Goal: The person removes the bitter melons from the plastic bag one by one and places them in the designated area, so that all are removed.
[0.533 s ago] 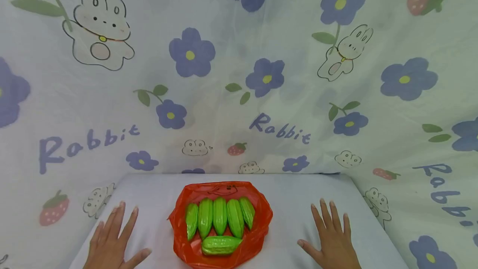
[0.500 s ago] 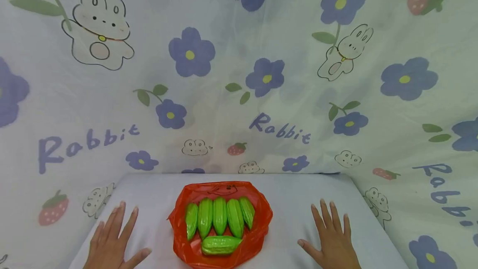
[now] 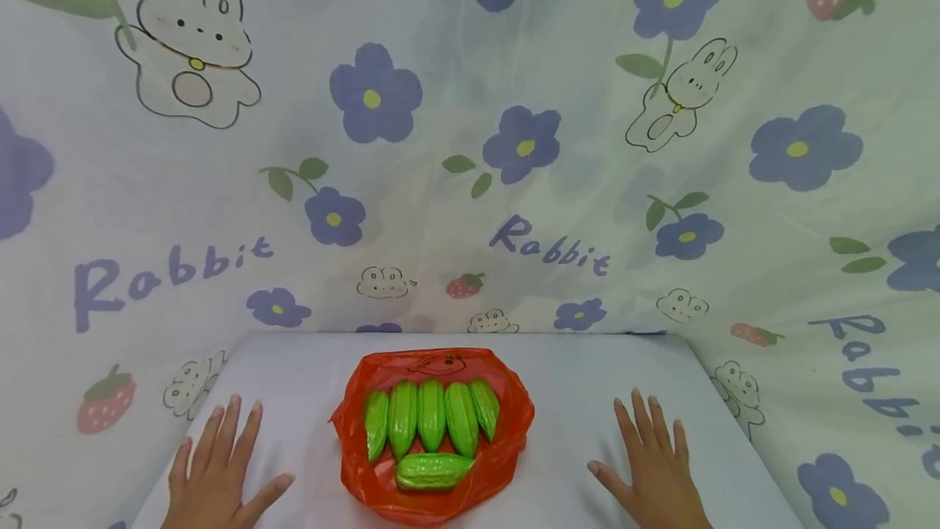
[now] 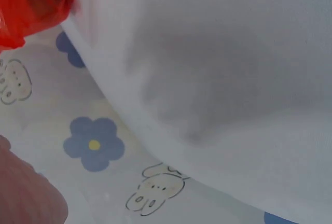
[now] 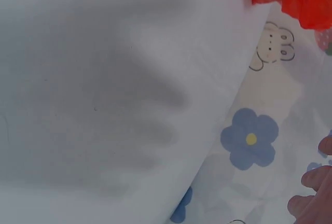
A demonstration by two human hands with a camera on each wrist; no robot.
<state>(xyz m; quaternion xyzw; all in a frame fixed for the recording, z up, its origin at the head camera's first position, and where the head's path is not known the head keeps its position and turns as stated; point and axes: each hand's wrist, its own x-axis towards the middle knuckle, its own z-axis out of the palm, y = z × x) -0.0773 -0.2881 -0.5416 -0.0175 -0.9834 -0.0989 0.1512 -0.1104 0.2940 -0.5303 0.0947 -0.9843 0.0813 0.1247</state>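
A red plastic bag (image 3: 507, 464) lies with its mouth wide on the white table, in the middle of the head view. Inside it are several glossy green, ribbed, cucumber-like pieces (image 3: 432, 419). Most stand side by side in a row, and one (image 3: 435, 472) lies crosswise in front of them. To the bag's left, my left hand (image 3: 213, 472) is held with fingers spread and nothing in it. My right hand (image 3: 657, 468) is likewise spread on the other side, apart from the bag. Both wrist views show hand shadows on the white surface and part of the red bag at a top corner.
The white table (image 3: 573, 382) reaches back to a hanging cloth (image 3: 441, 186) printed with flowers, rabbits and strawberries. The same cloth encloses the table on the left and right.
The head view has tilted down slightly, so the cloth pattern and bag sit higher in the frame. My left hand has shifted slightly left; my right hand is nearly still.
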